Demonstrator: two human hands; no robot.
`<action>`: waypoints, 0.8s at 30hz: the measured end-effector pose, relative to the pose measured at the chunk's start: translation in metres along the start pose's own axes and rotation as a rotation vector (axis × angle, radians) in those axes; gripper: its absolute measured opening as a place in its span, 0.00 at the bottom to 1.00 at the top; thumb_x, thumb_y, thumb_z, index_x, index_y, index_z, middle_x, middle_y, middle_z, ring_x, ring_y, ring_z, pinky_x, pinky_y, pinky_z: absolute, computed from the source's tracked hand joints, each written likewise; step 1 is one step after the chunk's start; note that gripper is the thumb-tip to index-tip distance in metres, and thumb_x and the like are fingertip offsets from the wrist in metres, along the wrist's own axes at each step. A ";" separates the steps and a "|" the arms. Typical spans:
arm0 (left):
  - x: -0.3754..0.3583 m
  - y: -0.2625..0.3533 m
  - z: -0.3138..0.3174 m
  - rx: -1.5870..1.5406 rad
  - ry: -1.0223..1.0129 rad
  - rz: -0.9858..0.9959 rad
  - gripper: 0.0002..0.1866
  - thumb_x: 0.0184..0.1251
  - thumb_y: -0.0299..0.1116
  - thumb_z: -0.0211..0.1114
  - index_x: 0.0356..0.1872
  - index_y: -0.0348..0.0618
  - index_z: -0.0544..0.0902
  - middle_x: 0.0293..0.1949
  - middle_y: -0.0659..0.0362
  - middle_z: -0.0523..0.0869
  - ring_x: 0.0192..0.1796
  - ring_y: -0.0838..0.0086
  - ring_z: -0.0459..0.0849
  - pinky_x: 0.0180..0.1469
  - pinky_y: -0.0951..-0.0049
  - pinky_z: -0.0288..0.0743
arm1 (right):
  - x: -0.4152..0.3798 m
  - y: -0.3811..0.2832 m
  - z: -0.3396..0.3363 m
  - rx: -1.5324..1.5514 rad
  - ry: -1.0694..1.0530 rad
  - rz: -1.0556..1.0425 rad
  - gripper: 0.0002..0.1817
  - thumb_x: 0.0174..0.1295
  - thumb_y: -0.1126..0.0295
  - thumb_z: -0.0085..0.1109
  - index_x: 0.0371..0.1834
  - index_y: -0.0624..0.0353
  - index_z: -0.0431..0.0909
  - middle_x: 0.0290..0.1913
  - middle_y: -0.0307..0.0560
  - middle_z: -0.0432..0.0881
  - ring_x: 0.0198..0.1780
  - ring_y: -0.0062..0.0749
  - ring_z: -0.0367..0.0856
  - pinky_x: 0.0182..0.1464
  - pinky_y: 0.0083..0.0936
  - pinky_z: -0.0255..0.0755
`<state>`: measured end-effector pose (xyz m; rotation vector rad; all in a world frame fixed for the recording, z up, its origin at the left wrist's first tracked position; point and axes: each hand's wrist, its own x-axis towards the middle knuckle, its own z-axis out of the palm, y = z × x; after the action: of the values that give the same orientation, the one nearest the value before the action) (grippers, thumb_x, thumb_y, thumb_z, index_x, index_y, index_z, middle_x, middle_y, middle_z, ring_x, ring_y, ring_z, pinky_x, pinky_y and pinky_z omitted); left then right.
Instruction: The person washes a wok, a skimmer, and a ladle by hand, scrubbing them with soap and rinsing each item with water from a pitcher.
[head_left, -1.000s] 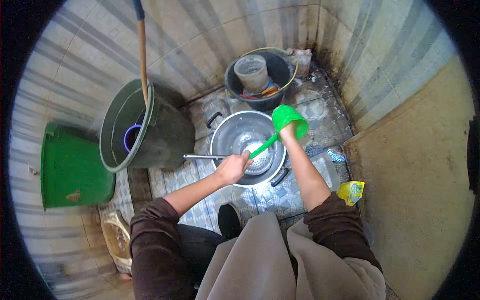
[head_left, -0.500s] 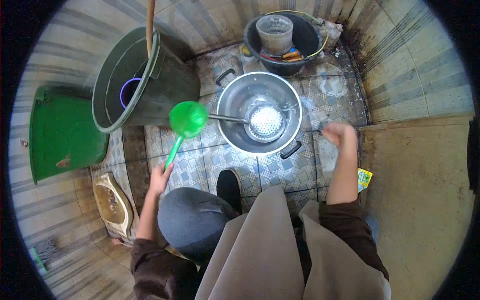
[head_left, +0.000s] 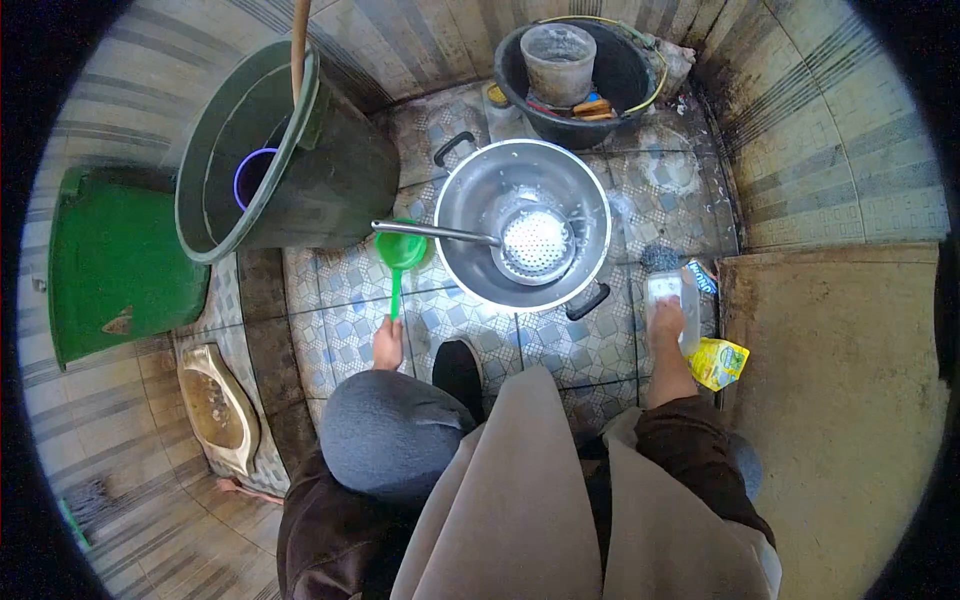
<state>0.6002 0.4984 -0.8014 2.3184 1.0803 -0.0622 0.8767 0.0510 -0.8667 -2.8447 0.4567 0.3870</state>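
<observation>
Left hand (head_left: 387, 344) closed on the handle of a green plastic dipper (head_left: 400, 250), its bowl on the tiled floor beside a large steel pot (head_left: 470, 205) containing a perforated steel skimmer (head_left: 535, 243). Right hand (head_left: 668, 322) rests on a clear plastic container (head_left: 664, 291); grip unclear.

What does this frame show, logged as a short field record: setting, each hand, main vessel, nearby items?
setting: tiled floor in a wet corner, seen from above
left hand: grips the handle of a green dipper, its cup down by the floor
right hand: resting on a clear plastic container on the floor
main vessel: steel pot holding a perforated skimmer
nearby: dark green bucket, black tub, yellow packet
</observation>
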 end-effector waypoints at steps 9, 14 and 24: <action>0.032 0.096 -0.024 0.316 0.011 0.041 0.18 0.48 0.35 0.59 0.40 0.39 0.68 0.39 0.50 0.72 0.43 0.59 0.70 0.45 0.61 0.64 | -0.021 -0.027 -0.038 0.096 0.432 -0.244 0.28 0.47 0.54 0.53 0.50 0.57 0.62 0.37 0.56 0.75 0.41 0.54 0.72 0.46 0.40 0.64; 0.087 0.186 -0.034 0.595 0.111 0.736 0.16 0.47 0.36 0.57 0.38 0.43 0.68 0.40 0.53 0.69 0.46 0.61 0.68 0.46 0.60 0.62 | -0.019 -0.016 -0.025 0.061 -0.129 -0.033 0.25 0.46 0.59 0.56 0.45 0.59 0.61 0.37 0.60 0.74 0.40 0.51 0.74 0.42 0.39 0.68; 0.116 0.168 -0.026 0.834 -0.575 0.503 0.25 0.47 0.45 0.59 0.40 0.38 0.65 0.34 0.47 0.79 0.39 0.56 0.78 0.39 0.63 0.70 | -0.002 -0.002 -0.012 0.198 -0.170 -0.088 0.27 0.50 0.56 0.50 0.51 0.56 0.59 0.42 0.59 0.73 0.44 0.50 0.72 0.44 0.40 0.67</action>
<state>0.7934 0.5068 -0.7310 2.9131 0.1463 -1.0803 0.8780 0.0504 -0.8542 -2.6031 0.3163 0.5303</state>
